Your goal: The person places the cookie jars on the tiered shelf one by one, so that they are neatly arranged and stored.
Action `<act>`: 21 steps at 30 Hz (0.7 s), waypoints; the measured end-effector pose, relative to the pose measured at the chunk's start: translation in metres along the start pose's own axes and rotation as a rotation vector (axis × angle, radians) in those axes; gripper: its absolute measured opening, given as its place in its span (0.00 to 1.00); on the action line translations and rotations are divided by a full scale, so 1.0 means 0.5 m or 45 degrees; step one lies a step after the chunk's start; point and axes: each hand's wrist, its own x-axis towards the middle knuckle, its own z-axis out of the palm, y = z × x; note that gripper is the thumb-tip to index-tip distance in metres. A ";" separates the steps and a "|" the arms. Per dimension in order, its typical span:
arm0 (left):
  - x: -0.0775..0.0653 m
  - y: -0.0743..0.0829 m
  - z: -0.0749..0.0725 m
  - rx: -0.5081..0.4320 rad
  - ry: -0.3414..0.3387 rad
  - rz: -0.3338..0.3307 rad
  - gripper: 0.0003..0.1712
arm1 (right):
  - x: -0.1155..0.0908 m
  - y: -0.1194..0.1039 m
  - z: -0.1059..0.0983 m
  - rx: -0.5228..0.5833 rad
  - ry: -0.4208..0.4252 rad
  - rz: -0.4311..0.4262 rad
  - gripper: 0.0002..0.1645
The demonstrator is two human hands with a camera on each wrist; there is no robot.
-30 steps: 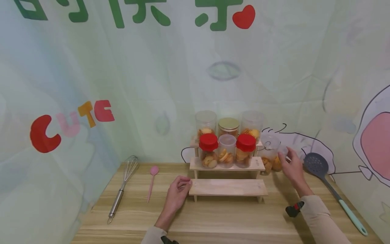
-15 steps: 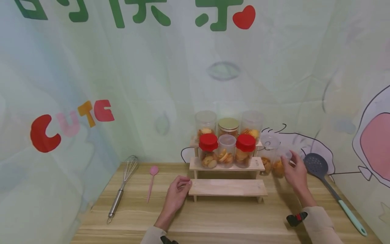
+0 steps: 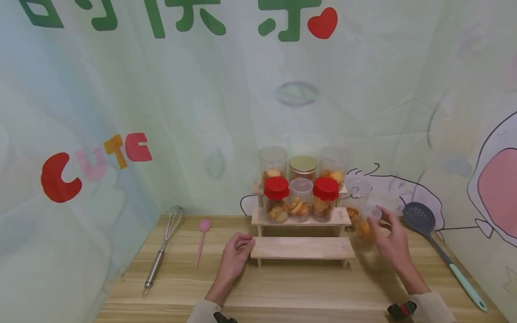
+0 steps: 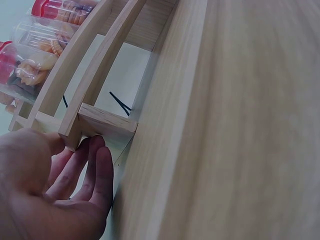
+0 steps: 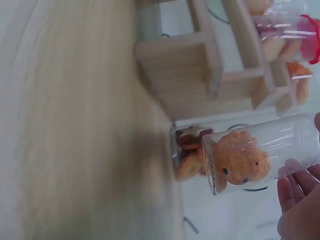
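At the left end of the stepped wooden shelf (image 3: 303,248), my left hand (image 3: 235,256) grips the lowest board; in the left wrist view the thumb lies over the board's end and the fingers (image 4: 102,172) curl beneath it. My right hand (image 3: 392,237) holds a clear jar (image 3: 365,228) of cookies by its upper part, right of the shelf. The right wrist view shows this jar (image 5: 285,145) with its base raised off the table. Behind it stands another clear cookie jar (image 3: 357,197). The lowest board carries nothing.
Red-lidded jars (image 3: 276,190) and a clear jar (image 3: 300,199) fill the middle step. On the top step stand two clear jars and a gold-lidded jar (image 3: 303,166). A whisk (image 3: 161,251) and pink spoon (image 3: 203,237) lie left, a skimmer (image 3: 428,229) right.
The right hand has lifted the clear jar away from its place beside the other jar and drawn it toward me, slightly left. My left hand stays at the shelf.
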 end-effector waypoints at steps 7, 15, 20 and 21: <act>0.003 -0.006 0.001 -0.043 -0.003 0.007 0.13 | -0.008 -0.055 0.006 0.017 -0.001 -0.033 0.30; 0.007 -0.009 0.002 -0.055 0.004 -0.002 0.14 | -0.019 -0.111 0.038 0.126 -0.064 -0.117 0.27; 0.006 -0.009 0.003 -0.051 0.003 0.001 0.14 | -0.031 -0.133 0.067 0.178 -0.141 -0.164 0.27; 0.006 -0.008 0.003 -0.048 0.003 -0.001 0.14 | -0.033 -0.138 0.074 0.177 -0.157 -0.161 0.27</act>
